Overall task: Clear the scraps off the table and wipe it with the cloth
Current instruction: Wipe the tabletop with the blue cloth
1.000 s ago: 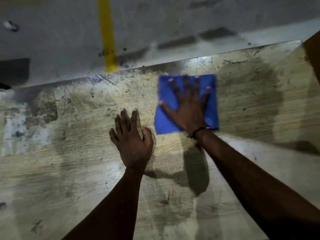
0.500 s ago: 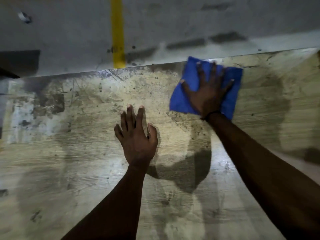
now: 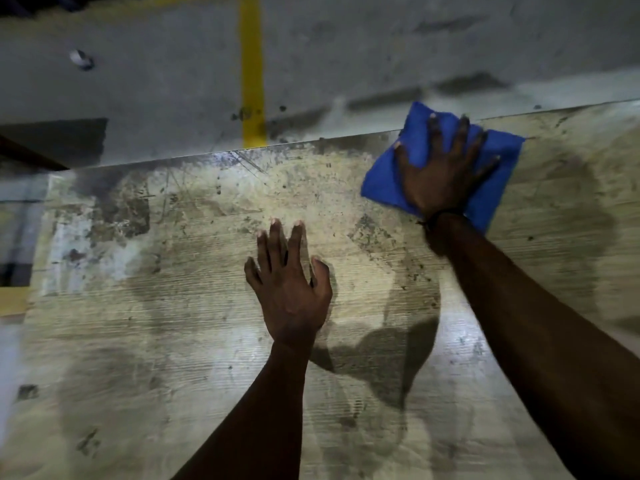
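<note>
- No scraps visible on surface (image 3: 173,341); clearing looks done
- Right hand (image 3: 446,181) pressed flat, fingers spread, pinning blue cloth (image 3: 388,178) at far edge; left hand (image 3: 289,289) flat, empty
- Stains left and near; wiping appears unfinished

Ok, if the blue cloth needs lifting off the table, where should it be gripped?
Probably the blue cloth's near-left corner: it lies flat and bare on the table, beside the flat right hand pressing its middle. Come from the left, where the left hand rests. The far corner overhangs the table edge, so it offers less support.
</note>
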Demonstrator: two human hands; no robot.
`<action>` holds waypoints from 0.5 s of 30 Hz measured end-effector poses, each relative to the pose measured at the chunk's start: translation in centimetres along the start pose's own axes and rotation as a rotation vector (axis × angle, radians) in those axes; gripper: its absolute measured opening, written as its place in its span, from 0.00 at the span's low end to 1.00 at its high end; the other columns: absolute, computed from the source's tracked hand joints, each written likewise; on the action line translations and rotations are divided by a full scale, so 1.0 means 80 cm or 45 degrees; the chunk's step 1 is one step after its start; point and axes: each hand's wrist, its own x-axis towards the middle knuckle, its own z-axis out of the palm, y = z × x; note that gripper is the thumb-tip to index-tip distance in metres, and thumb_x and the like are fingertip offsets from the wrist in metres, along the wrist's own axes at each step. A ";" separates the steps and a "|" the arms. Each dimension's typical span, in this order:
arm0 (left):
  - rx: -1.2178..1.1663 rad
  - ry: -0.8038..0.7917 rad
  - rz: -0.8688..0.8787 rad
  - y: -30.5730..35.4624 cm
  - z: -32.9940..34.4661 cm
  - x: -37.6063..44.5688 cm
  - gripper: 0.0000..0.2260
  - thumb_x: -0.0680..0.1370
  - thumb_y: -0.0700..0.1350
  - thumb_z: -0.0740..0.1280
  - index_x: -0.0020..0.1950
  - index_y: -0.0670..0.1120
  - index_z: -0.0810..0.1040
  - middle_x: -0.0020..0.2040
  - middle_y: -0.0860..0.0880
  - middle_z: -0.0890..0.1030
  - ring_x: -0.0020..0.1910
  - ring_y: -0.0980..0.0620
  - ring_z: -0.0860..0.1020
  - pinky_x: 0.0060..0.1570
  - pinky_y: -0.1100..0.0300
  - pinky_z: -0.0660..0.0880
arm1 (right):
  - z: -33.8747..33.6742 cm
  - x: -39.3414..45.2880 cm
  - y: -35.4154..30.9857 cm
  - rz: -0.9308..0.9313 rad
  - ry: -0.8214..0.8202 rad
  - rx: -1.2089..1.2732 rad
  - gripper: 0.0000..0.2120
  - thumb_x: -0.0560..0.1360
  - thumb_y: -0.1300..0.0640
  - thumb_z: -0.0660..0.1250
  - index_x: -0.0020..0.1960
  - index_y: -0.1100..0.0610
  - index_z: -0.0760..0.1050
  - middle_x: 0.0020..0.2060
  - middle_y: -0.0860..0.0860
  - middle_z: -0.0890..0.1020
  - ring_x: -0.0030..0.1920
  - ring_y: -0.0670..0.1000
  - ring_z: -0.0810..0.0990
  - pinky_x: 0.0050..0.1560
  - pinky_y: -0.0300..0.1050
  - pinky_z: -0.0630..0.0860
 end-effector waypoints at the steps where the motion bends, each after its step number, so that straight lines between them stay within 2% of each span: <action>1: -0.002 -0.001 -0.002 0.001 0.000 0.000 0.29 0.81 0.56 0.60 0.83 0.57 0.63 0.85 0.52 0.58 0.85 0.47 0.55 0.79 0.38 0.54 | 0.006 -0.011 -0.015 -0.044 0.005 -0.010 0.41 0.75 0.23 0.49 0.83 0.40 0.55 0.84 0.54 0.55 0.84 0.64 0.49 0.76 0.78 0.44; 6: -0.005 0.020 -0.007 0.000 0.003 0.002 0.28 0.80 0.55 0.62 0.81 0.55 0.67 0.85 0.51 0.60 0.84 0.46 0.56 0.79 0.37 0.56 | 0.041 -0.064 -0.100 -0.701 -0.133 -0.026 0.39 0.76 0.23 0.52 0.83 0.39 0.58 0.84 0.52 0.57 0.84 0.62 0.51 0.78 0.75 0.44; 8: -0.006 0.016 -0.006 -0.001 0.003 0.002 0.28 0.80 0.55 0.61 0.81 0.54 0.67 0.85 0.50 0.60 0.84 0.46 0.57 0.78 0.37 0.56 | 0.044 -0.067 -0.101 -0.876 -0.174 -0.016 0.38 0.76 0.23 0.52 0.82 0.38 0.59 0.84 0.50 0.58 0.84 0.60 0.51 0.78 0.74 0.47; 9: -0.007 0.014 -0.004 -0.001 0.003 0.001 0.28 0.80 0.55 0.61 0.81 0.55 0.67 0.85 0.51 0.60 0.84 0.46 0.56 0.78 0.37 0.55 | 0.042 -0.060 -0.092 -0.891 -0.171 -0.017 0.38 0.76 0.23 0.52 0.82 0.37 0.59 0.84 0.50 0.58 0.84 0.59 0.52 0.78 0.74 0.47; 11: -0.009 0.011 -0.006 0.000 0.003 0.000 0.29 0.80 0.55 0.60 0.82 0.56 0.65 0.85 0.51 0.59 0.84 0.47 0.56 0.79 0.38 0.55 | 0.032 -0.037 -0.061 -0.750 -0.130 -0.045 0.40 0.74 0.21 0.50 0.82 0.36 0.57 0.84 0.49 0.57 0.84 0.59 0.52 0.78 0.73 0.46; 15: 0.000 0.013 0.009 0.000 0.003 -0.002 0.29 0.81 0.55 0.61 0.83 0.56 0.63 0.85 0.50 0.58 0.84 0.46 0.55 0.79 0.36 0.55 | 0.000 0.013 0.015 -0.231 -0.099 -0.035 0.41 0.75 0.20 0.45 0.83 0.37 0.51 0.85 0.51 0.52 0.84 0.61 0.47 0.77 0.76 0.41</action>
